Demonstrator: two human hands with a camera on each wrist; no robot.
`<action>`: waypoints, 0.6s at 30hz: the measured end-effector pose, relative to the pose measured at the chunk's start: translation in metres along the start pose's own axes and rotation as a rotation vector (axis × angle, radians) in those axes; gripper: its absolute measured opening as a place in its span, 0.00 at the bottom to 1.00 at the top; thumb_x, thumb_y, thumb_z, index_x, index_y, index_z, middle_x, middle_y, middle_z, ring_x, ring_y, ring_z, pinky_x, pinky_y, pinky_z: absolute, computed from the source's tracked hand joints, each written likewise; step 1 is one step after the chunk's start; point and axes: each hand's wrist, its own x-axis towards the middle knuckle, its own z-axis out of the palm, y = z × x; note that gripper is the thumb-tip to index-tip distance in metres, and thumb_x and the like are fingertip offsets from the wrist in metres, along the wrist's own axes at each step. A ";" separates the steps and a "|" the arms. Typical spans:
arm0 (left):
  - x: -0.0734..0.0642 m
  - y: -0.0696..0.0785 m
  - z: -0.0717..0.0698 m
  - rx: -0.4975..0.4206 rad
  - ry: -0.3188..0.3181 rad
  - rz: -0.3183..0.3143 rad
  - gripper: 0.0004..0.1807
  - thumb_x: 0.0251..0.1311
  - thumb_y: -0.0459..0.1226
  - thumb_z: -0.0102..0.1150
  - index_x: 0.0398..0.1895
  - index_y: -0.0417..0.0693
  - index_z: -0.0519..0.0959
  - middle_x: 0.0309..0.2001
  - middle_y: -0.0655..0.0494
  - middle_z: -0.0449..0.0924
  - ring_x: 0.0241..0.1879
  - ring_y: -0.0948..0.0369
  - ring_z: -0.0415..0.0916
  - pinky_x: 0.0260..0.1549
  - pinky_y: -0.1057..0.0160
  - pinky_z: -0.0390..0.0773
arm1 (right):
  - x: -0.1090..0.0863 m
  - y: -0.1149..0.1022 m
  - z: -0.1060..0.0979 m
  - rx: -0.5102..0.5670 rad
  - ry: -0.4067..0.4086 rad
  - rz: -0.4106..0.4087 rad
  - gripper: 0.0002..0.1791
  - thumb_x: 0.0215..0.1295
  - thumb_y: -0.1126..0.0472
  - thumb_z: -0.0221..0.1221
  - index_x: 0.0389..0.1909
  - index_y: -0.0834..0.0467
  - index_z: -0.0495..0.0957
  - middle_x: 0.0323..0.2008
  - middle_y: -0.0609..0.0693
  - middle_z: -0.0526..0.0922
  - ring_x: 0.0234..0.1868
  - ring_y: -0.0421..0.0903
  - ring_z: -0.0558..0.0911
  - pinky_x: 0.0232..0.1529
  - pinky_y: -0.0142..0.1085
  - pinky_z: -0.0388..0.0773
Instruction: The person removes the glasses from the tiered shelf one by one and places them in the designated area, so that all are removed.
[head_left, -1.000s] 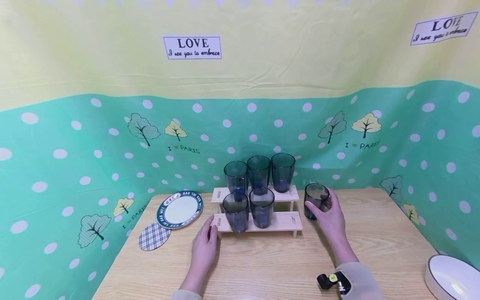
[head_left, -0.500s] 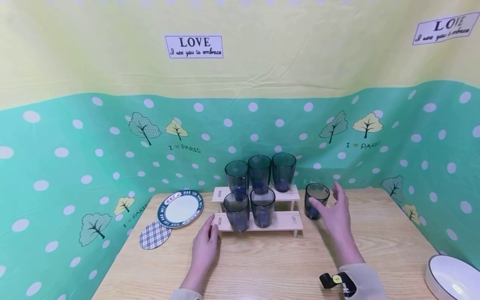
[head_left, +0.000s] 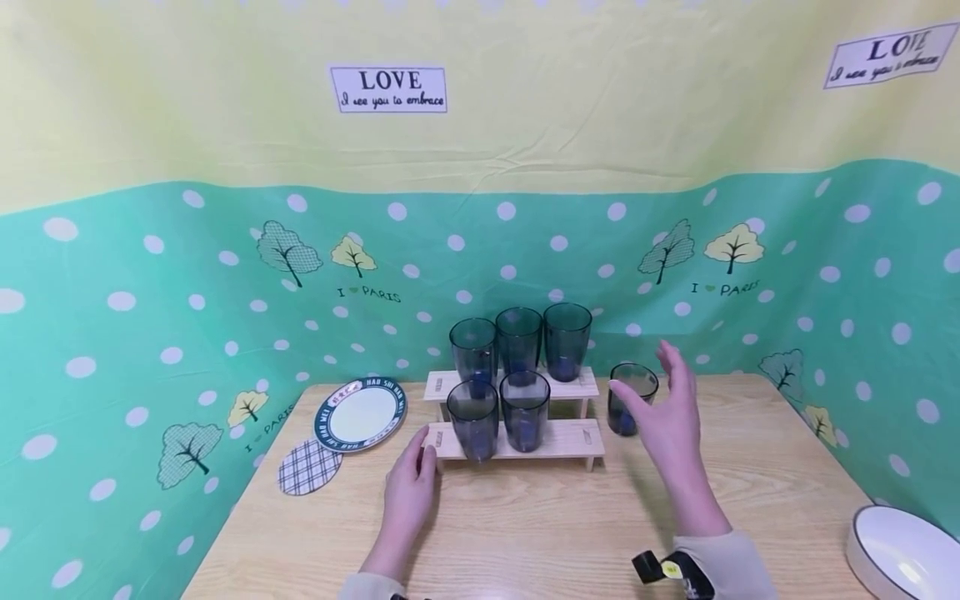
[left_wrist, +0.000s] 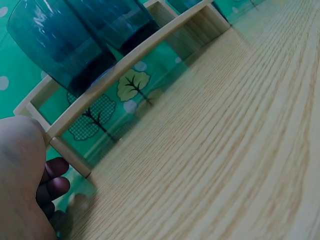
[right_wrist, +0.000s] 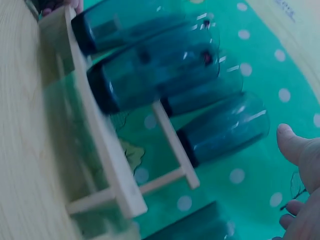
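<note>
In the head view, a two-tier wooden rack (head_left: 577,439) stands mid-table. Three dark, see-through glasses (head_left: 567,342) fill its upper tier, and two more glasses (head_left: 526,417) stand on the lower one. My left hand (head_left: 408,492) holds the lower tier's left end. The left wrist view shows its thumb side at the board's corner and fingertips (left_wrist: 59,186) behind the leg. Right of the rack, a single glass (head_left: 624,422) stands upright on the table. Beside it, my right hand (head_left: 675,429) is spread with nothing in it; the thumb overlaps the glass in the head view.
A blue-rimmed white plate (head_left: 360,414) lies left of the rack, next to a round checked coaster (head_left: 310,467). A white bowl (head_left: 903,554) sits at the table's right front. A green dotted cloth (head_left: 480,275) hangs close behind the rack.
My right hand has let go of the single glass and opened, drawing slightly back to its right. The glass stays beside the rack. The left hand keeps its place.
</note>
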 end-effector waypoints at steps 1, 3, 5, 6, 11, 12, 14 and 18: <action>0.000 0.000 0.000 -0.002 -0.001 -0.001 0.28 0.89 0.45 0.48 0.85 0.48 0.69 0.80 0.42 0.71 0.78 0.41 0.67 0.76 0.37 0.67 | -0.001 -0.003 0.001 0.004 -0.001 -0.016 0.58 0.69 0.46 0.77 0.91 0.42 0.52 0.85 0.53 0.59 0.85 0.59 0.57 0.82 0.65 0.55; 0.000 0.000 0.000 0.000 0.000 0.004 0.28 0.89 0.44 0.48 0.85 0.48 0.69 0.79 0.41 0.71 0.78 0.41 0.68 0.76 0.36 0.68 | -0.003 -0.009 0.004 0.016 -0.006 -0.045 0.56 0.69 0.48 0.78 0.90 0.43 0.54 0.84 0.54 0.61 0.85 0.59 0.58 0.83 0.63 0.56; 0.001 0.000 0.000 0.001 -0.001 0.000 0.28 0.88 0.44 0.48 0.84 0.48 0.69 0.79 0.41 0.71 0.78 0.41 0.68 0.76 0.36 0.68 | -0.005 -0.014 0.008 0.039 -0.019 -0.064 0.55 0.69 0.49 0.78 0.90 0.44 0.55 0.83 0.54 0.62 0.85 0.58 0.59 0.83 0.60 0.56; 0.001 0.000 0.000 0.001 0.000 0.001 0.28 0.88 0.44 0.48 0.84 0.47 0.69 0.79 0.41 0.71 0.78 0.41 0.68 0.75 0.36 0.68 | -0.006 -0.017 0.011 0.052 -0.029 -0.070 0.55 0.69 0.50 0.78 0.89 0.44 0.56 0.83 0.54 0.63 0.85 0.57 0.59 0.84 0.58 0.56; 0.000 0.001 0.000 -0.001 0.001 -0.010 0.28 0.89 0.44 0.48 0.85 0.48 0.68 0.79 0.41 0.71 0.78 0.41 0.68 0.76 0.37 0.68 | -0.011 -0.029 0.024 0.097 -0.099 -0.087 0.54 0.69 0.51 0.78 0.89 0.45 0.57 0.82 0.54 0.65 0.85 0.56 0.60 0.84 0.56 0.56; 0.000 0.001 -0.001 0.002 0.004 -0.005 0.28 0.89 0.44 0.48 0.85 0.47 0.68 0.79 0.40 0.72 0.78 0.40 0.68 0.75 0.36 0.68 | -0.012 -0.031 0.027 0.099 -0.116 -0.086 0.54 0.69 0.50 0.78 0.89 0.45 0.58 0.82 0.54 0.66 0.85 0.57 0.60 0.84 0.57 0.56; 0.000 0.002 -0.001 0.004 0.005 -0.009 0.28 0.89 0.45 0.48 0.85 0.48 0.69 0.78 0.40 0.72 0.78 0.40 0.68 0.75 0.36 0.68 | -0.014 -0.034 0.033 0.105 -0.151 -0.089 0.53 0.69 0.49 0.78 0.88 0.45 0.59 0.81 0.54 0.67 0.84 0.58 0.61 0.84 0.58 0.56; -0.001 0.003 0.000 0.006 0.008 0.006 0.27 0.89 0.44 0.48 0.84 0.47 0.69 0.78 0.39 0.73 0.77 0.39 0.69 0.75 0.35 0.69 | -0.019 -0.039 0.045 0.133 -0.222 -0.094 0.51 0.68 0.51 0.78 0.87 0.47 0.61 0.80 0.54 0.68 0.83 0.57 0.63 0.84 0.55 0.57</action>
